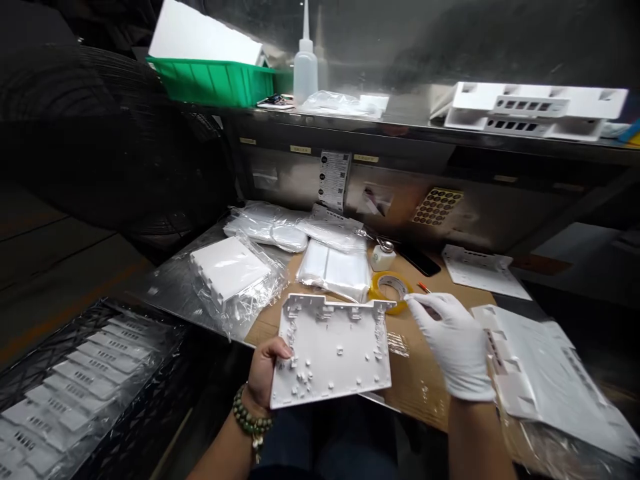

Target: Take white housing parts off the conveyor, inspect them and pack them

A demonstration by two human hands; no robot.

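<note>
My left hand [265, 373], bare with a bead bracelet at the wrist, grips the left edge of a white plastic housing panel [333, 353] held flat over the near edge of the bench, its ribbed inner side up. My right hand [453, 340] wears a white glove and hovers just right of the panel, palm down. Its fingertips are pinched together near the panel's upper right corner and a roll of yellow tape [391, 291]. What the fingers pinch is too small to make out.
Bagged white parts [235, 273] and flat packets [335, 267] lie on the cardboard-covered bench [415, 380]. More white panels [545, 373] lie at right. A small dispenser bottle [383, 256] and a phone [423, 261] sit behind the tape. A green bin [215, 80] and squeeze bottle [305, 63] stand on the shelf. A crate of parts [65, 400] is lower left.
</note>
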